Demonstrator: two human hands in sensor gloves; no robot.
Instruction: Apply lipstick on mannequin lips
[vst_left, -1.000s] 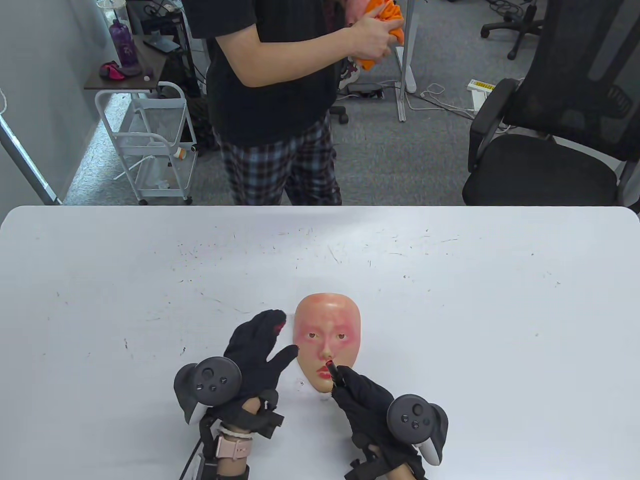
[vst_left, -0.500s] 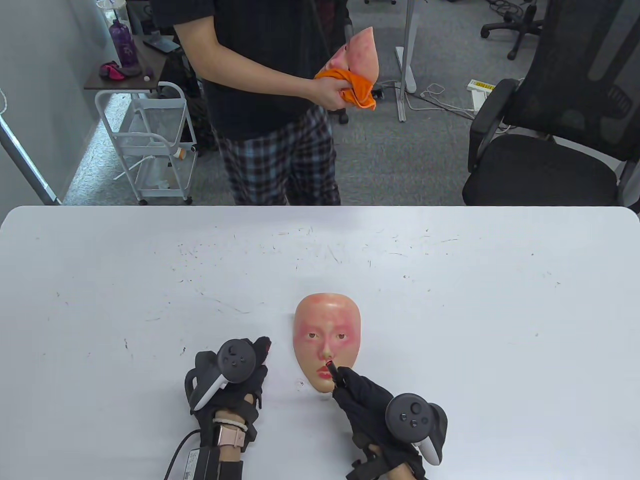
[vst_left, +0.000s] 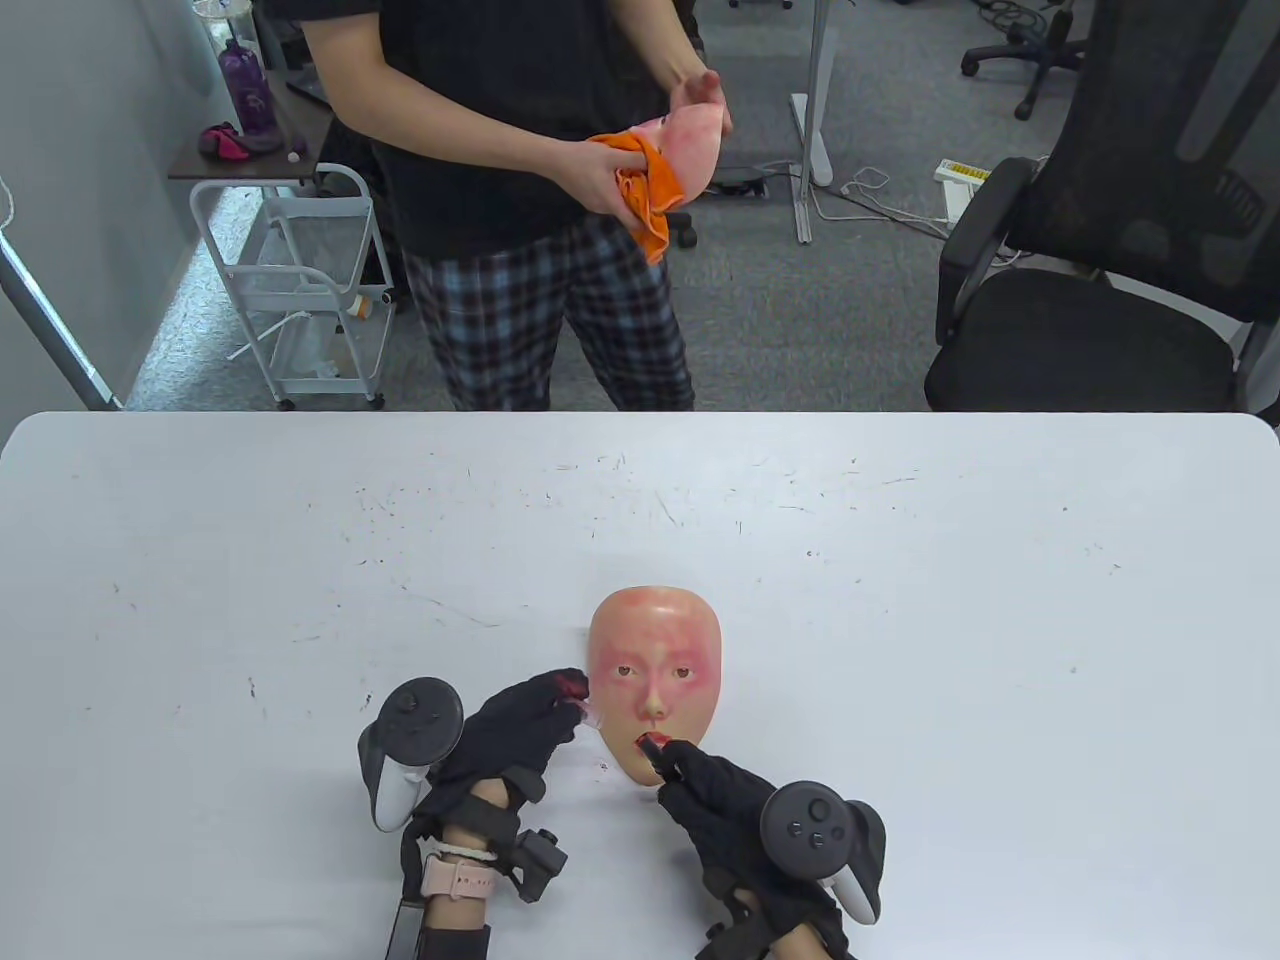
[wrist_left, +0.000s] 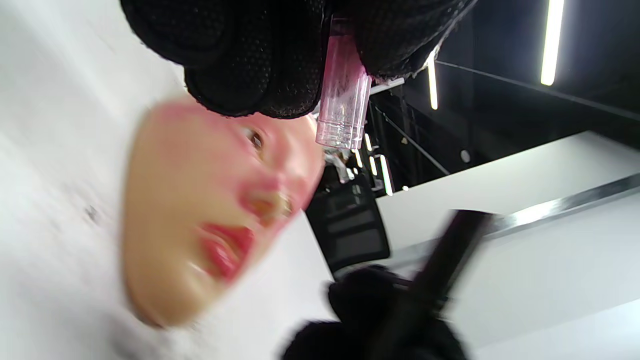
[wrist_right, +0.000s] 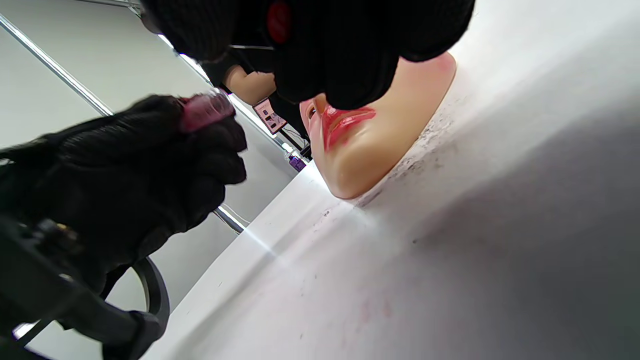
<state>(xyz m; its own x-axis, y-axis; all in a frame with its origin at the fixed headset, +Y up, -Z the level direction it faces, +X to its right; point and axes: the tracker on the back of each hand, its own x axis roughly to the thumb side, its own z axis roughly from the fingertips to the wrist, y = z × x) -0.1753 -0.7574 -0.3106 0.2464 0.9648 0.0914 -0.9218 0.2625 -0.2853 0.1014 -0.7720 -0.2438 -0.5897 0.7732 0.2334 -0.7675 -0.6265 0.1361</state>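
Observation:
A skin-toned mannequin face (vst_left: 655, 680) lies face up on the white table, chin toward me, its lips (wrist_left: 225, 250) red. My right hand (vst_left: 715, 800) grips a dark lipstick (vst_left: 658, 750) with its red tip at the lips (wrist_right: 345, 122). My left hand (vst_left: 520, 725) sits just left of the face and holds a clear pinkish lipstick cap (wrist_left: 342, 107) between its fingers; the cap also shows in the right wrist view (wrist_right: 202, 111). The lipstick's tip is hidden in the right wrist view behind my fingers.
A person (vst_left: 500, 150) stands beyond the table's far edge, wiping another mannequin face (vst_left: 690, 140) with an orange cloth (vst_left: 645, 185). A black office chair (vst_left: 1100, 250) stands at the back right and a white cart (vst_left: 300, 280) at the back left.
My left hand pulled back from the face, turned, then came back to its left side with the cap. My right hand shifted the lipstick slightly down along the lips. The person behind keeps wiping.

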